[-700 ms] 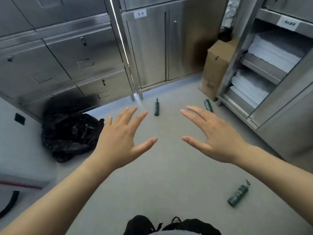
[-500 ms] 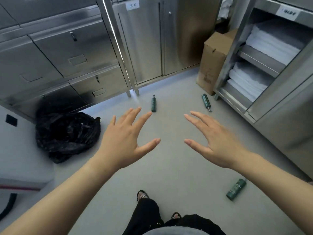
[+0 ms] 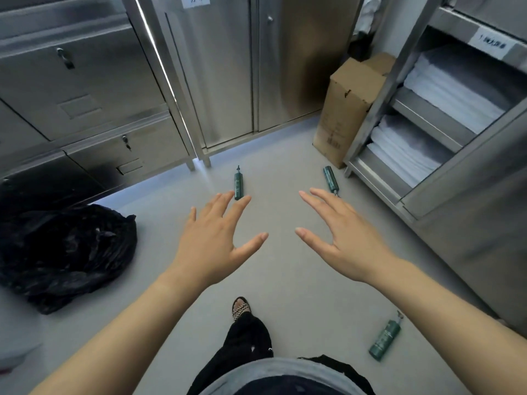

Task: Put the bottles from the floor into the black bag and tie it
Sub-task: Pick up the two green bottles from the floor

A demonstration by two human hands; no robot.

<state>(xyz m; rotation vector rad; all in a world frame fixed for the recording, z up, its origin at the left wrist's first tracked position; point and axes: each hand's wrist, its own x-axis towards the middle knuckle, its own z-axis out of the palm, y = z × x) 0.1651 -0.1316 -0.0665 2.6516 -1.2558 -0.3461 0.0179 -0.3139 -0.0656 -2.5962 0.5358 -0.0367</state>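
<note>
Three dark green pump bottles lie on the grey floor. One bottle (image 3: 238, 185) lies ahead near the cabinet legs, just past the fingertips of my left hand (image 3: 212, 243). A second bottle (image 3: 330, 179) lies by the shelf unit, beyond my right hand (image 3: 343, 240). The third bottle (image 3: 385, 337) lies at the lower right, under my right forearm. Both hands are held out, palms down, fingers spread, holding nothing. A crumpled black bag (image 3: 65, 252) sits on the floor at the left, against the drawers.
Steel drawers (image 3: 79, 89) and a steel cabinet (image 3: 228, 75) line the far side. A cardboard box (image 3: 346, 109) stands next to a steel shelf unit (image 3: 427, 132) with folded white linen at the right. My sandalled foot (image 3: 241, 307) steps forward on the floor.
The view has moved forward and tilted down, so the bottles and bag appear closer. My foot has stepped into view. Both hands stay open and outstretched.
</note>
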